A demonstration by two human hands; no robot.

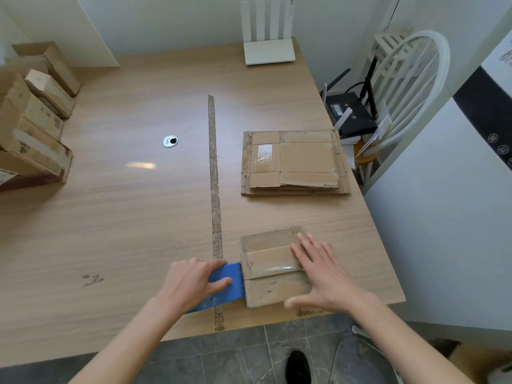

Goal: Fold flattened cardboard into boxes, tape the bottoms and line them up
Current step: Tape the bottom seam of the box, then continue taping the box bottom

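The left hand (191,284) grips a blue tape dispenser (225,284). The right hand (324,273) presses flat, fingers straight, on a taped box (271,275). The flattened cardboard stack (293,162) reads "ST EXPRESS".

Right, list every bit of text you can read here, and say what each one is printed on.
"SF EXPRESS": printed sideways along the left edge of the top sheet of the flattened cardboard stack.
White shipping label on that sheet: print too small to read.
White appliance at right: round icons and dark lettering, blurred and cut off.
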